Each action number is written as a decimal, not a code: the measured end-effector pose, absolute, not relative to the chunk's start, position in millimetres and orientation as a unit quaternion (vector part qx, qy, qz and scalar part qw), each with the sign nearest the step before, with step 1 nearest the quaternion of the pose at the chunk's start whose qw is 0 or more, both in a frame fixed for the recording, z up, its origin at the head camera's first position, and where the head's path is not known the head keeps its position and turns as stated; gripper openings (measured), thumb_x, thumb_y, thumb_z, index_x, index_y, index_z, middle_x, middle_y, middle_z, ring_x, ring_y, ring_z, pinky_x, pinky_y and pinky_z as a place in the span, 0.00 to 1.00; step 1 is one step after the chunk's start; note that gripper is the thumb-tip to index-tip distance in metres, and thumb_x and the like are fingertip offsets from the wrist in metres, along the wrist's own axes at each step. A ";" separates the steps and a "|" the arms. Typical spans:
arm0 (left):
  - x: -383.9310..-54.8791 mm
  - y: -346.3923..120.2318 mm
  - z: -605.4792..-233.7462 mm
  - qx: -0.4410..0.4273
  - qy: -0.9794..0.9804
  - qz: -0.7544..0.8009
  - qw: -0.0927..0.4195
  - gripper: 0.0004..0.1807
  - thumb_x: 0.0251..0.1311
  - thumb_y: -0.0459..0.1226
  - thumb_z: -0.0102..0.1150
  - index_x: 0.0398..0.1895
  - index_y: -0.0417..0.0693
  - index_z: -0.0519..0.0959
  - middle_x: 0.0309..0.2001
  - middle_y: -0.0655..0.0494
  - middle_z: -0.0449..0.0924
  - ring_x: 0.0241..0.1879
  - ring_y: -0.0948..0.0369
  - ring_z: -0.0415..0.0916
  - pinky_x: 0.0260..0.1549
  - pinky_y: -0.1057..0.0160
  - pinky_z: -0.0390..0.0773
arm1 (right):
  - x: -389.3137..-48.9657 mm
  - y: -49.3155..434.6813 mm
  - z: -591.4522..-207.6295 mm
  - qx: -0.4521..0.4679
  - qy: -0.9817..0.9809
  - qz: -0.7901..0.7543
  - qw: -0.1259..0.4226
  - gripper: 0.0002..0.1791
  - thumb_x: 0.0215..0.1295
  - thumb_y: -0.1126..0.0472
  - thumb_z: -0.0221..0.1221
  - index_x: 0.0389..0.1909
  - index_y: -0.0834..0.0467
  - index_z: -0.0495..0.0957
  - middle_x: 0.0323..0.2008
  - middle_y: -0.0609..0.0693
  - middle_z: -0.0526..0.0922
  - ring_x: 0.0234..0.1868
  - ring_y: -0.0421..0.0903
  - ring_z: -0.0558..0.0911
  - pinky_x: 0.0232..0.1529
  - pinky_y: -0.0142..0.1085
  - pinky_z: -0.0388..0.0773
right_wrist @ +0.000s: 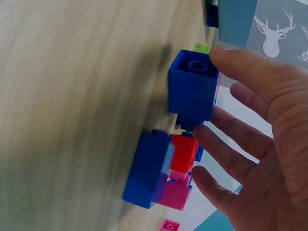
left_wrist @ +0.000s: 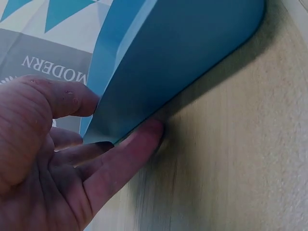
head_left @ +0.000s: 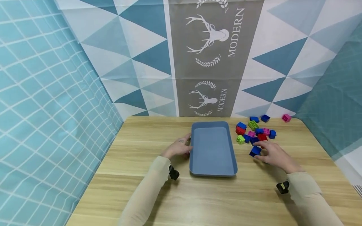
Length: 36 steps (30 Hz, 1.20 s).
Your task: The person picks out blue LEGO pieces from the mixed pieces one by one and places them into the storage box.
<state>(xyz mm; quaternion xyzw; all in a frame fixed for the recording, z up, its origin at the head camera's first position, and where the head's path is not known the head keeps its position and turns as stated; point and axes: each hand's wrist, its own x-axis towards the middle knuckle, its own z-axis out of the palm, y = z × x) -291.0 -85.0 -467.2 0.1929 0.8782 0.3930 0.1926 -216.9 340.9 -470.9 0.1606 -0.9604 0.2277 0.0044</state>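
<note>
My left hand (head_left: 177, 147) grips the left side of a blue-grey rectangular tray (head_left: 213, 153). In the left wrist view its thumb meets the tray's rim while other fingertips lie along the bottom edge. My right hand (head_left: 275, 154) pinches a blue toy building brick (right_wrist: 191, 94) between thumb and fingers, at the near side of a loose group of bricks. The brick's hollow underside faces the camera in the right wrist view. Close beyond it are a red brick (head_left: 262, 137), a lime brick (head_left: 240, 139) and several blue ones.
More bricks lie toward the table's back edge, among them a lime brick (head_left: 253, 125), a blue brick (head_left: 265, 118) and a pink brick (head_left: 286, 118). Patterned cloth (head_left: 152, 62) hangs behind the wooden table (head_left: 147, 138). Blue checked cloth (head_left: 56, 119) hangs at the left.
</note>
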 end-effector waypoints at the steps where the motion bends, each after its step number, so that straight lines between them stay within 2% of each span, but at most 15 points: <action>1: -290.8 -84.9 -467.3 0.192 0.877 0.394 0.196 0.46 0.67 0.35 0.56 0.83 0.44 0.43 0.69 0.33 0.70 0.25 0.55 0.84 0.31 0.60 0.85 | -217.1 341.9 -472.2 0.158 -0.961 0.228 -0.002 0.29 0.61 0.57 0.72 0.60 0.64 0.78 0.53 0.67 0.81 0.44 0.59 0.83 0.47 0.59 0.82; 3: -290.5 -85.2 -467.2 0.187 0.878 0.394 0.199 0.46 0.66 0.34 0.54 0.83 0.44 0.43 0.75 0.34 0.63 0.24 0.56 0.84 0.30 0.60 0.85 | -217.6 343.9 -474.4 0.155 -0.961 0.227 -0.009 0.28 0.61 0.57 0.72 0.59 0.64 0.78 0.50 0.64 0.82 0.42 0.54 0.82 0.45 0.56 0.83; 7: -290.6 -86.9 -465.2 0.173 0.874 0.405 0.203 0.45 0.66 0.31 0.50 0.83 0.43 0.42 0.76 0.35 0.59 0.24 0.56 0.84 0.29 0.59 0.86 | -219.3 347.6 -476.8 0.157 -0.961 0.227 -0.009 0.26 0.61 0.58 0.72 0.58 0.64 0.79 0.48 0.62 0.82 0.41 0.51 0.82 0.43 0.53 0.84; 17: -291.3 -106.8 -463.0 0.160 0.882 0.394 0.202 0.44 0.66 0.28 0.46 0.82 0.38 0.40 0.77 0.33 0.55 0.22 0.57 0.82 0.27 0.58 0.86 | -222.9 345.7 -474.5 0.165 -0.959 0.230 -0.015 0.22 0.62 0.61 0.70 0.55 0.65 0.79 0.47 0.64 0.83 0.42 0.54 0.83 0.44 0.55 0.84; 27: -290.3 -111.4 -459.0 0.142 0.888 0.386 0.203 0.43 0.68 0.28 0.46 0.83 0.42 0.40 0.80 0.36 0.51 0.20 0.57 0.81 0.27 0.56 0.86 | -223.8 345.4 -469.4 0.168 -0.956 0.238 -0.020 0.22 0.62 0.61 0.71 0.54 0.66 0.79 0.48 0.64 0.84 0.40 0.52 0.83 0.43 0.53 0.84; 33: -287.8 -109.5 -457.8 0.142 0.886 0.390 0.206 0.43 0.70 0.29 0.46 0.83 0.43 0.39 0.80 0.37 0.49 0.19 0.56 0.80 0.25 0.57 0.85 | -220.8 338.9 -467.0 0.186 -0.954 0.235 0.018 0.20 0.61 0.59 0.72 0.52 0.62 0.82 0.47 0.59 0.86 0.44 0.56 0.85 0.47 0.59 0.79; 36: -286.6 -109.5 -459.7 0.143 0.881 0.398 0.210 0.43 0.70 0.29 0.47 0.83 0.43 0.39 0.80 0.35 0.49 0.19 0.56 0.80 0.25 0.57 0.85 | -217.8 332.4 -465.5 0.201 -0.948 0.245 0.039 0.19 0.61 0.60 0.72 0.52 0.60 0.82 0.48 0.59 0.86 0.46 0.58 0.84 0.46 0.57 0.82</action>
